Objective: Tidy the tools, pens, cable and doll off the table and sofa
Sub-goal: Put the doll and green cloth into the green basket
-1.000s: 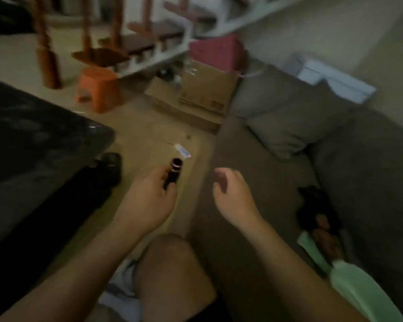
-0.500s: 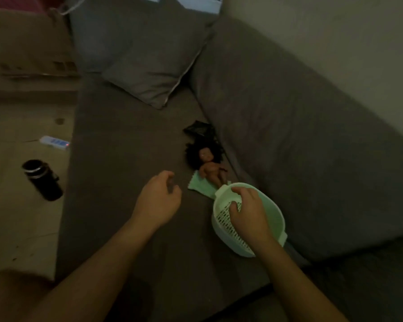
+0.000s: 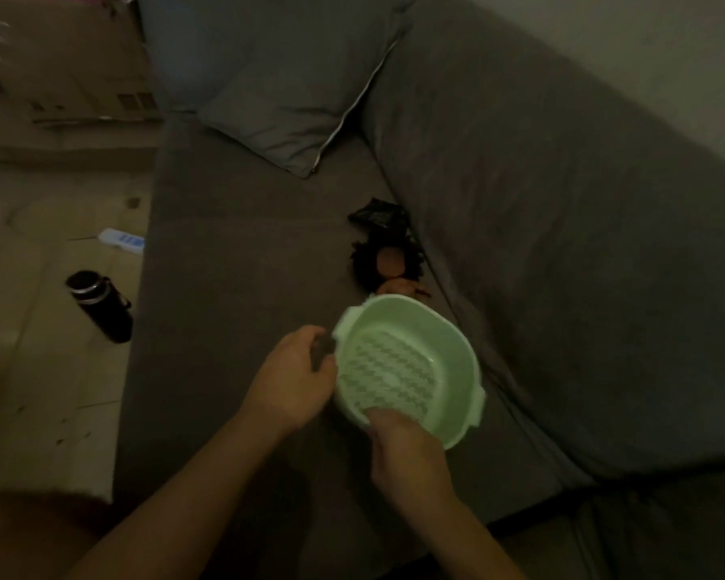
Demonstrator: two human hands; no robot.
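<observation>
While the head view looks down at the sofa (image 3: 235, 286), both hands meet at a pale green basket (image 3: 436, 328) held over the seat. The right hand (image 3: 398, 441) grips the near rim, with its fingers curled over the edge. The left hand (image 3: 294, 378) lies against the left wall of the basket, next to a small lug on the rim. Its fingers are curled, but whether they really clamp the basket cannot be told in this dim light. Inside the basket only its perforated bottom shows.

Just beyond the far rim the doll (image 3: 390, 265) lies on the seat, close to the backrest (image 3: 561, 203). Its head with dark hair is visible, while the basket hides most of its body. A crumpled black thing (image 3: 377, 215) lies just behind the doll's head, in the corner between seat and backrest. Farther away a grey cushion (image 3: 294, 98) leans at the end of the sofa.

On the floor (image 3: 51, 370), left of the sofa, a black bottle (image 3: 99, 305) is near the seat edge. A white and blue object (image 3: 122, 240) lies beyond it, partly cut off by that edge. A cardboard box (image 3: 80, 77) stands farther back, blurred. The person's knee (image 3: 17, 533) shows at the lower left corner.
</observation>
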